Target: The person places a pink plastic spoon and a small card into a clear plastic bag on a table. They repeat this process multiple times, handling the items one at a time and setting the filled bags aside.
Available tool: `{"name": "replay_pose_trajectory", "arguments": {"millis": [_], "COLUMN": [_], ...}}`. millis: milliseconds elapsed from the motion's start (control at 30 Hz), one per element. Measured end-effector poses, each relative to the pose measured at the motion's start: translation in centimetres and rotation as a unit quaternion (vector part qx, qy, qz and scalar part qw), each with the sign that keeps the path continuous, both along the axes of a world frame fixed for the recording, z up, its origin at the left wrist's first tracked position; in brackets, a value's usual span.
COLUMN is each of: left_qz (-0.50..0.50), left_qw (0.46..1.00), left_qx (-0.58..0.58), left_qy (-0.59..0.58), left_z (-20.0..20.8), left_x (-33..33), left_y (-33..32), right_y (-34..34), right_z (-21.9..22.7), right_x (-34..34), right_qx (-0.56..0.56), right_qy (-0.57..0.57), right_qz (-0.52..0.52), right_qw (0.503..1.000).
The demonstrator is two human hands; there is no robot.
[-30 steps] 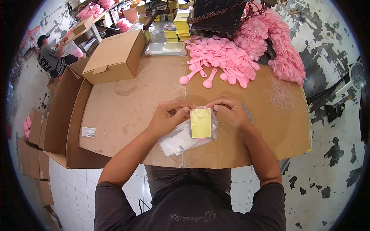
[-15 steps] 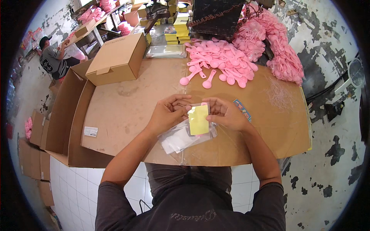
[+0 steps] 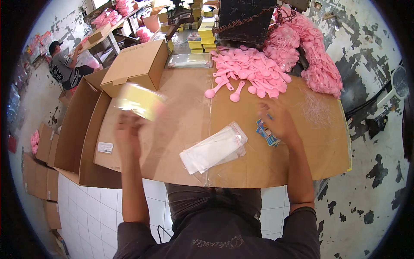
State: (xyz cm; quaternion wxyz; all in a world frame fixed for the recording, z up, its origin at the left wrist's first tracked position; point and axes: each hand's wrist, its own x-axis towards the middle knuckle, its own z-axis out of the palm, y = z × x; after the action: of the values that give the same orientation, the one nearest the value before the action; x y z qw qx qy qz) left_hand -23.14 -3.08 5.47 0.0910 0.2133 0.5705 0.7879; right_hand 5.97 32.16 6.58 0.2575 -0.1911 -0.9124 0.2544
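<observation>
My left hand (image 3: pixel 129 124) is raised over the left part of the cardboard-covered table, gripping a clear plastic packet (image 3: pixel 139 101) with a yellow card in it. Motion smears the packet, and a pinkish patch shows at its right end. My right hand (image 3: pixel 278 118) hovers over a small pile of blue printed cards (image 3: pixel 267 133), fingers apart and somewhat blurred. Whether its thumb touches the cards I cannot tell. Between my hands lies a stack of clear plastic bags (image 3: pixel 213 149), slanting up to the right.
Pink measuring spoons (image 3: pixel 248 69) are heaped at the back, beside bundles of bagged pink pieces (image 3: pixel 321 73). A closed carton (image 3: pixel 133 64) stands at the back left, next to an open box (image 3: pixel 82 129). Yellow stacks (image 3: pixel 202 39) stand behind. Another person (image 3: pixel 62 64) sits far left.
My left hand has carried the packet left and away from the middle. My right hand has let go of it and moved right, over the blue cards. The bag stack is now uncovered.
</observation>
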Motion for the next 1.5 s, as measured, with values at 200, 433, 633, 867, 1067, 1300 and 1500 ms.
{"name": "replay_pose_trajectory", "arguments": {"millis": [200,433,633,867,1067,1300,1500], "left_qz": [0.036,-0.260,-0.294,-0.320,-0.327,-0.307,-0.291], "left_qw": [0.997,0.852,0.793,0.840,0.878,0.880,0.881], "left_qx": [0.039,-0.338,-0.384,-0.349,-0.301,-0.300,-0.299], "left_qy": [0.064,0.304,0.371,0.265,0.180,0.201,0.223], "left_z": [1.8,0.4,-1.1,-1.2,-2.9,-1.1,-1.3], "left_x": [-0.4,8.0,8.6,8.3,7.4,8.4,7.6], "left_y": [0.6,10.4,13.3,13.4,13.2,12.6,12.5], "right_y": [2.7,4.7,4.5,4.9,3.6,-3.4,-3.6], "right_z": [0.8,-0.9,-1.2,-1.1,0.7,1.2,-1.2], "right_x": [3.0,3.6,3.1,3.3,2.5,-0.2,-1.5], "right_qx": [0.018,-0.118,-0.164,-0.163,-0.126,-0.179,-0.082], "right_qy": [-0.128,-0.153,-0.091,-0.087,-0.076,-0.039,-0.094], "right_qz": [-0.113,-0.047,-0.016,-0.051,-0.015,0.275,0.264], "right_qw": [0.985,0.980,0.982,0.981,0.989,0.944,0.956]}}
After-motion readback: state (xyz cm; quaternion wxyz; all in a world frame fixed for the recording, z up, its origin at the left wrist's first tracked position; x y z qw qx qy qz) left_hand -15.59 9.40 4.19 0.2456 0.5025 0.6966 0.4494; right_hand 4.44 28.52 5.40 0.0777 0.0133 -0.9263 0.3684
